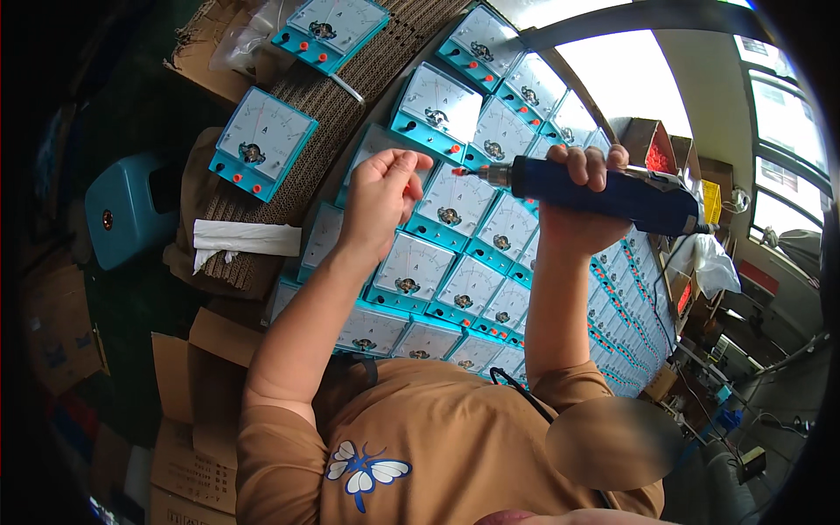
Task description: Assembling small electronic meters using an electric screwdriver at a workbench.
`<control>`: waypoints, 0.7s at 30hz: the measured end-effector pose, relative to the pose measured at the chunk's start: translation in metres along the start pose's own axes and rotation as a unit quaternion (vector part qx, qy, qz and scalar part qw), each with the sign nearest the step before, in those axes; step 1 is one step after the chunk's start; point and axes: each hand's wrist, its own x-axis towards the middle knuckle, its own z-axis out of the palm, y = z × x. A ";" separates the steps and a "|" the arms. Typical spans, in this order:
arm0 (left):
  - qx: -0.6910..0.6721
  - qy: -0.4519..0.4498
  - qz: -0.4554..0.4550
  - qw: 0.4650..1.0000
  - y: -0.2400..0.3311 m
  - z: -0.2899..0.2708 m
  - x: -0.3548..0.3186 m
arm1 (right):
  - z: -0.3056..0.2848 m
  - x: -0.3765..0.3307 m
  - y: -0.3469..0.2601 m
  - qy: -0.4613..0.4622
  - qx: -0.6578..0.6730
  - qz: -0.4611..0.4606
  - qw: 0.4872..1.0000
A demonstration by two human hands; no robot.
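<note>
My right hand (582, 197) is wrapped round a dark blue electric screwdriver (612, 191), held nearly level with its nose to the left. The tip ends at a red terminal cap, by the lower edge of an ammeter (437, 103) with a white face and teal base; whether they touch I cannot tell. Left of the tip, my left hand (383, 197) is closed, thumb and fingertips pressed together; what they hold, if anything, is too small to make out. Under both hands, rows of similar ammeters (411, 262) lie side by side, each with black and red terminals.
Two more ammeters (265, 140) (332, 31) rest on corrugated cardboard (302, 96) at the left, near a folded white cloth (247, 238). A teal stool (131, 210) stands beyond. Open cartons (197, 376) are lower left; a box of red parts (656, 153) is at right.
</note>
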 end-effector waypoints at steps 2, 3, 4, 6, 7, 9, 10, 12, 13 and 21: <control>0.057 0.016 -0.010 0.998 -0.001 -0.005 0.014 | 0.005 0.008 0.001 -0.028 -0.096 -0.061 0.993; 0.056 0.015 -0.010 0.998 -0.001 -0.002 0.018 | 0.004 0.012 0.002 -0.028 -0.123 -0.083 0.989; 0.072 0.013 -0.007 0.997 -0.001 0.002 0.021 | 0.002 0.017 0.005 -0.051 -0.151 -0.096 0.982; 0.088 -0.007 -0.019 0.996 0.001 0.004 0.022 | 0.006 0.025 0.018 -0.062 -0.188 -0.131 0.971; 0.087 -0.008 -0.020 0.996 0.001 0.004 0.019 | 0.004 0.028 0.025 -0.083 -0.205 -0.134 0.966; -0.034 -0.015 -0.067 0.997 0.001 0.003 0.007 | -0.001 0.034 0.033 -0.155 -0.236 -0.099 0.954; -0.055 -0.027 -0.092 0.994 -0.001 0.000 0.002 | -0.003 0.036 0.041 -0.160 -0.237 -0.088 0.954; -0.071 -0.064 -0.104 0.990 -0.010 -0.007 -0.009 | -0.004 0.036 0.057 -0.147 -0.259 -0.084 0.951; -0.103 -0.071 -0.122 0.985 -0.012 -0.009 -0.014 | -0.005 0.037 0.062 -0.149 -0.258 -0.081 0.951; -0.132 -0.096 -0.131 0.978 -0.028 -0.015 -0.028 | -0.010 0.041 0.083 -0.124 -0.274 -0.081 0.950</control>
